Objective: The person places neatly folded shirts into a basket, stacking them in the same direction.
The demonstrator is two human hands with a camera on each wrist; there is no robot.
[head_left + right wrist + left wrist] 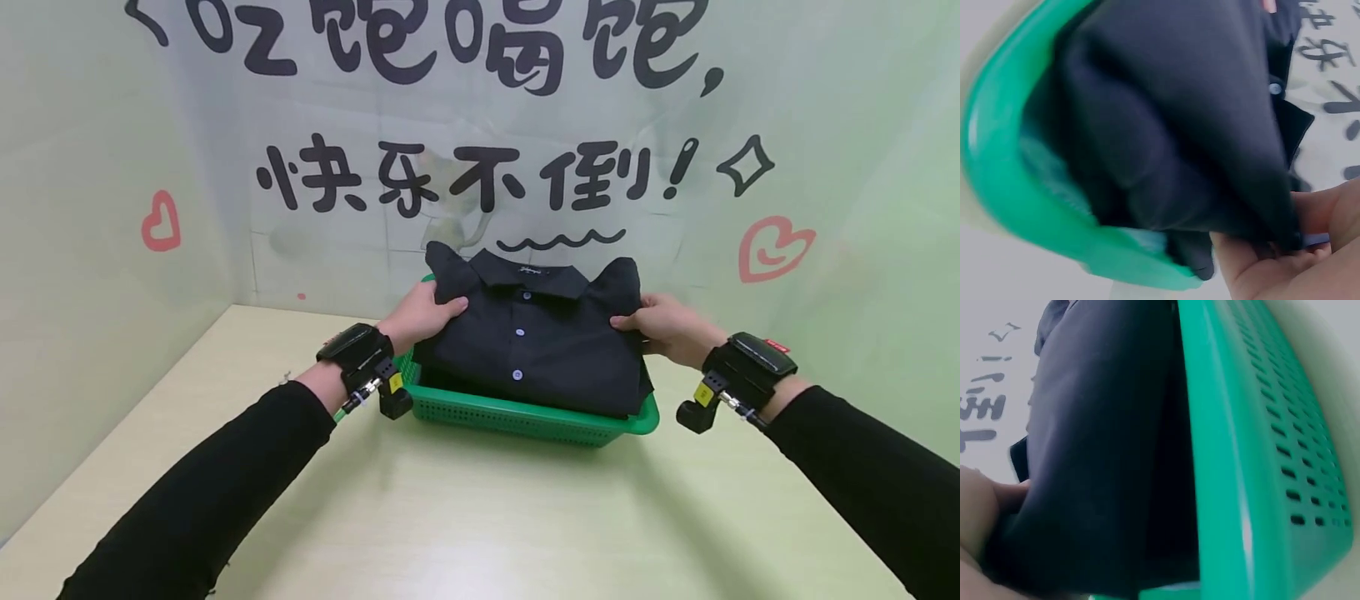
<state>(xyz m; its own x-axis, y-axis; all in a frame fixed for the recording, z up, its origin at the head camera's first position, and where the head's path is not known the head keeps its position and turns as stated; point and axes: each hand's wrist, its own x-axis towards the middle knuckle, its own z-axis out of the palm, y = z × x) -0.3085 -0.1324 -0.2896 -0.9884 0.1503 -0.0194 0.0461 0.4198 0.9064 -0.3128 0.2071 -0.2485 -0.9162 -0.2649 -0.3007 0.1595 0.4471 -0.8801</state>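
Observation:
A folded dark button-up shirt (540,342) with a collar and pale buttons is held tilted up over a green plastic basket (517,410), its lower part inside the rim. My left hand (422,317) grips the shirt's left side, thumb on the front, fingers behind and hidden. On the opposite side my right hand (671,327) pinches the edge between thumb and fingers. In the right wrist view, the shirt (1179,112) hangs in folds beside the basket's rounded corner. The left wrist view has the shirt's folded lower edge just inside the basket wall (1229,456).
The basket stands on a pale wooden table (480,517), near the back wall covering (337,258) printed with dark characters and red hearts. Another covered wall (97,250) rises at the left. Each wrist wears a black camera strap.

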